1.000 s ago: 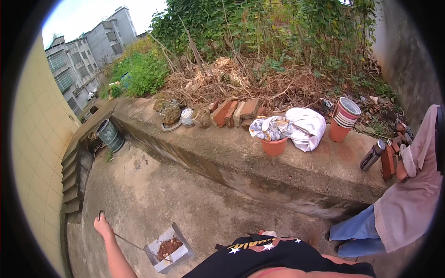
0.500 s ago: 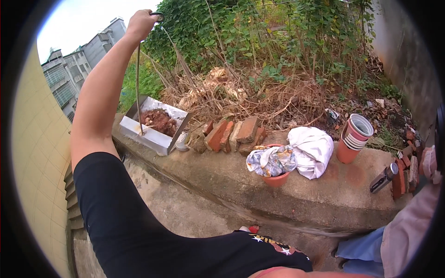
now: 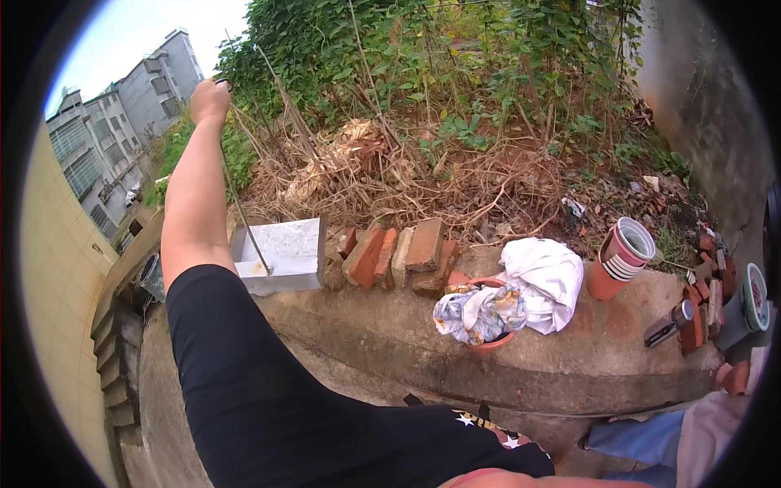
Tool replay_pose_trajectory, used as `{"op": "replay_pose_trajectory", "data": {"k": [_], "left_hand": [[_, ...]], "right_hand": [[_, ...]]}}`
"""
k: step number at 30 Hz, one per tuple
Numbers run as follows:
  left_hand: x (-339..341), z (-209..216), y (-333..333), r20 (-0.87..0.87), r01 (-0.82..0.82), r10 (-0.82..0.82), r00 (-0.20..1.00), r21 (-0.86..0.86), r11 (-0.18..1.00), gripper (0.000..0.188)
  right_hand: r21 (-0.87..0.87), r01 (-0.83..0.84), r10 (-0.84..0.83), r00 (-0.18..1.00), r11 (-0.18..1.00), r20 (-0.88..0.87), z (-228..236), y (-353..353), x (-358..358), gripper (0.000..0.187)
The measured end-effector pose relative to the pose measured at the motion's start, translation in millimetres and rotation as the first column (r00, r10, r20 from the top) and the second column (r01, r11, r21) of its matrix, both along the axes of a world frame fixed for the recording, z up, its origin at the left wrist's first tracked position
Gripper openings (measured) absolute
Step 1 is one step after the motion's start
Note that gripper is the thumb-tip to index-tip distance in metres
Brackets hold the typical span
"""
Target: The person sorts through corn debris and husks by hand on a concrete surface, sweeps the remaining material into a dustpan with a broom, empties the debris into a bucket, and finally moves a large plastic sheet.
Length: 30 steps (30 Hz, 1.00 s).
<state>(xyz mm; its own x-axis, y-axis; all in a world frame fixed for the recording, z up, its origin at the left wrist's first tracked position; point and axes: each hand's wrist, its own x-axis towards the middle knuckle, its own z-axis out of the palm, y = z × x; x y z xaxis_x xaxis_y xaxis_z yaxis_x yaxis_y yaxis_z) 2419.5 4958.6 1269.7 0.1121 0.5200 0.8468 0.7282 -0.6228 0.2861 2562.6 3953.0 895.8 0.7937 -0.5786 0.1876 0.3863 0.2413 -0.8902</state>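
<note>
My left hand (image 3: 210, 101) is stretched out at the upper left, its fingers closed round the top of a long thin handle. That handle slants down to a metal dustpan (image 3: 294, 244), which is at the edge of the concrete ledge. Bare, whitish metal shows inside the pan, with a brownish spot near the handle's foot. A dark loop shows at the handle's top, beside my fingers. My right hand is out of sight.
On the concrete ledge (image 3: 390, 333) stand bricks (image 3: 425, 244), a pot with patterned cloth (image 3: 480, 313), a white cloth (image 3: 541, 281), stacked pots (image 3: 622, 256) and a dark cylinder (image 3: 669, 324). Dry stalks lie behind. Another person's sleeve (image 3: 716, 439) and a grey bucket (image 3: 744, 305) are right.
The brown clump of soil and debris has gone from the dustpan. My left hand has moved lower and leftward with the handle. A grey bucket has come into view at the right.
</note>
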Motion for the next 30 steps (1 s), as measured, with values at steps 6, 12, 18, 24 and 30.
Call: {"op": "replay_pose_trajectory", "data": {"k": [6, 12, 18, 24, 30], "left_hand": [[-150, -40, -3, 0.272, 0.084, -0.026, 0.962, -0.204, 0.975, 0.028], [-242, -92, -85, 0.410, 0.259, -0.102, 0.906, -0.350, 0.900, 0.020], [-304, -125, -138, 0.326, 0.383, -0.233, 0.916, -0.538, 0.751, 0.013], [-311, -259, -189, 0.280, 0.458, -0.504, 0.817, -0.846, 0.272, 0.018], [-428, -460, -233, 0.331, 0.188, -0.564, 0.757, -0.936, -0.297, 0.013]], "right_hand": [[0.062, -0.117, 0.126, 0.974, 0.991, -0.189, -34, -6, -41, 0.017], [0.403, -0.284, 0.492, 0.557, 0.870, -0.669, -172, -10, -145, 0.018], [0.690, -0.166, 0.688, -0.077, 0.704, -0.721, -290, 14, -316, 0.019], [0.761, -0.069, 0.758, -0.073, 0.645, -0.648, -335, 2, -473, 0.020], [0.582, -0.187, 0.610, 0.180, 0.791, -0.772, -311, 28, -596, 0.016]]}}
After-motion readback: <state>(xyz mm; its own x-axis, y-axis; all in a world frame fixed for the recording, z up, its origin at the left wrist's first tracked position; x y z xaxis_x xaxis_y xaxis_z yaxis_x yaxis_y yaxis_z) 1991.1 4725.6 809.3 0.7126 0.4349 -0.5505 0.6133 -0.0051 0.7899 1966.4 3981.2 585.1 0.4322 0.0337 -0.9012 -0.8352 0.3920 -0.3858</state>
